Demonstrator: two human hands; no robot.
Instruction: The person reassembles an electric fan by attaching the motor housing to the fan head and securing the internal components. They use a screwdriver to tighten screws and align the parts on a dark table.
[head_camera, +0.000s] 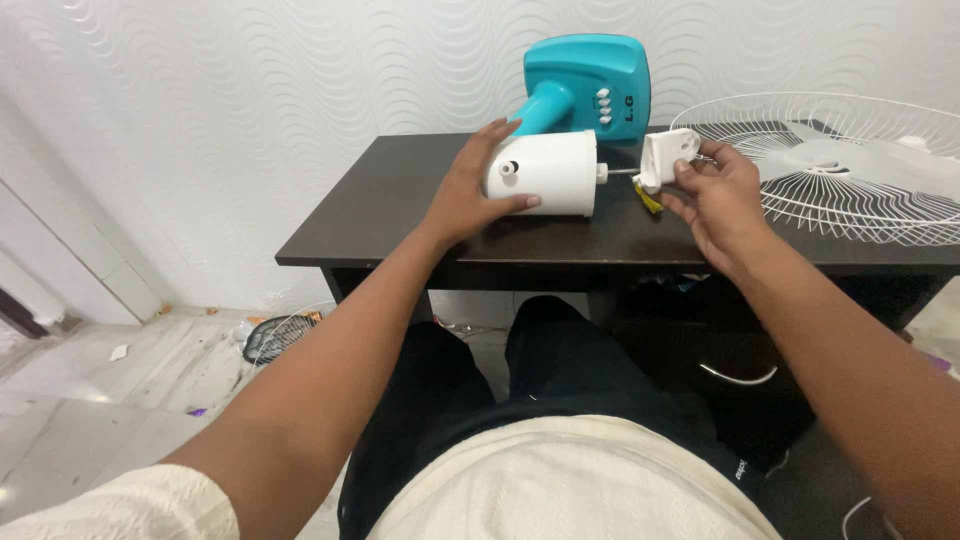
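My left hand (470, 190) grips a white cylindrical fan motor housing (548, 172) that lies on its side on the dark table (380, 215). A thin metal shaft sticks out of the housing's right end. My right hand (712, 195) holds a small white plastic cover piece (665, 158) just to the right of that shaft. Yellow wires (649, 199) hang below the piece. Behind the housing stands the teal fan base (588, 85) with its neck and white buttons.
A white wire fan guard (850, 170) with a blade inside lies on the table's right side. On the floor at left rests another dark wire grille (275, 335). My dark-trousered legs (550, 370) sit under the table's front edge. A patterned white wall stands behind.
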